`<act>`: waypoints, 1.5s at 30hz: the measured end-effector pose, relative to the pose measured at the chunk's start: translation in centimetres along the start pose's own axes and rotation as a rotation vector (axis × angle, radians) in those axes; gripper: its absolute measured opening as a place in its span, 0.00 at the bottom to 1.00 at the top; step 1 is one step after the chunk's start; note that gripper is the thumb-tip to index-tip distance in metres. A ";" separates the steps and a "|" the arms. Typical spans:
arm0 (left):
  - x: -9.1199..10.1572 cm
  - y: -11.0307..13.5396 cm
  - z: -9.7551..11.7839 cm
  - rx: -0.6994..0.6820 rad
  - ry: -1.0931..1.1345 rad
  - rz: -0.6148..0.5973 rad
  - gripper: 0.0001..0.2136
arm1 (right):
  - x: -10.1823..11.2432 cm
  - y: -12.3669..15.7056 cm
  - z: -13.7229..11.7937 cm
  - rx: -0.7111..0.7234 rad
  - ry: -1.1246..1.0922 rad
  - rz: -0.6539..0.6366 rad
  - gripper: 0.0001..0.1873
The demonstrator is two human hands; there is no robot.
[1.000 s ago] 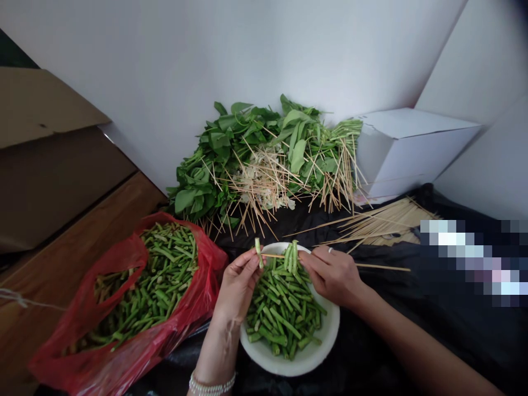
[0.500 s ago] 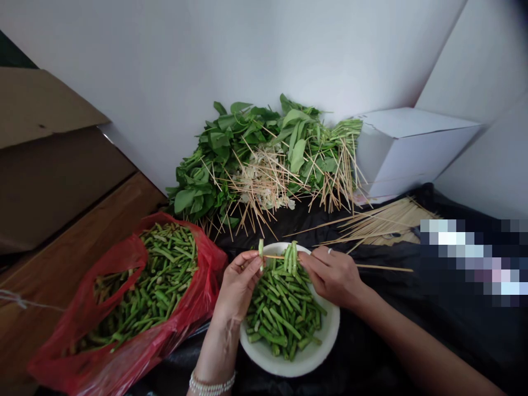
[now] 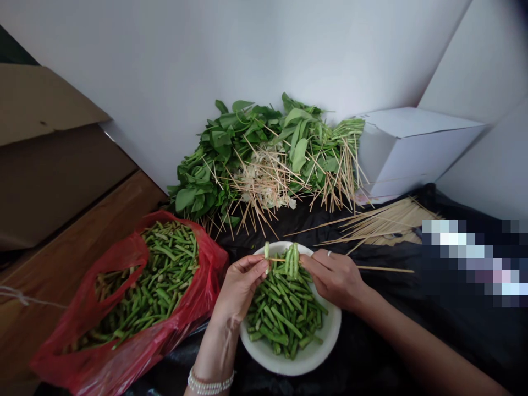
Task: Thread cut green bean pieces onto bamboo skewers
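My left hand [image 3: 241,283] pinches a short green bean piece [image 3: 267,254] upright, its middle on the tip of a bamboo skewer [image 3: 383,269]. My right hand [image 3: 334,275] grips that skewer, which lies level and carries several bean pieces [image 3: 291,259] threaded side by side. Both hands hover over a white bowl [image 3: 307,360] full of cut green beans [image 3: 282,313]. A pearl bracelet sits on my left wrist and a ring on my right hand.
A red plastic bag [image 3: 124,341] of cut beans lies left of the bowl. Skewered leafy greens [image 3: 247,154] pile against the wall. Loose skewers [image 3: 383,223] lie at right on black plastic. A white box [image 3: 408,148] stands behind them, a cardboard box [image 3: 49,154] at far left.
My left hand has slid the single bean piece rightward along the skewer, closing the gap to the threaded pieces. My right hand has stayed almost still.
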State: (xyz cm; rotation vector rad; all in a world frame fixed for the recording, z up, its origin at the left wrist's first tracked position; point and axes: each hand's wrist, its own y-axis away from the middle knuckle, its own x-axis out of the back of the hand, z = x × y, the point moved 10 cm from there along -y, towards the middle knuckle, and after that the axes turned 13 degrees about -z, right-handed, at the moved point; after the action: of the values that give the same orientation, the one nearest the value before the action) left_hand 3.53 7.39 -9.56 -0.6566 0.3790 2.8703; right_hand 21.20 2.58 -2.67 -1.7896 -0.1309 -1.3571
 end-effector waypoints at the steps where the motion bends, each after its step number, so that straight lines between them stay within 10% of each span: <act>1: -0.1 0.1 0.0 -0.003 -0.005 0.003 0.13 | 0.0 0.0 -0.1 0.002 0.003 -0.004 0.14; 10: -2.6 -0.1 -1.1 0.008 -0.183 -0.157 0.10 | 0.2 -0.3 -0.6 0.015 -0.009 0.021 0.13; 16: -3.8 0.3 2.8 -0.327 -1.028 -0.140 0.07 | 0.7 0.3 1.8 -0.114 -0.029 0.118 0.11; 24: -6.9 1.1 1.1 -0.366 -1.661 -0.182 0.09 | 0.5 0.3 1.8 -0.110 -0.022 0.107 0.12; 45: 0.1 0.1 1.0 -0.116 -0.242 -0.014 0.12 | 0.2 0.1 1.0 -0.053 -0.057 0.071 0.12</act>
State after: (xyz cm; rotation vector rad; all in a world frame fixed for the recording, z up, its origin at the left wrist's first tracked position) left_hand 3.06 7.62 -8.69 -0.3202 0.1734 2.9285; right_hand 22.04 3.11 -2.58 -1.8607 -0.0624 -1.2704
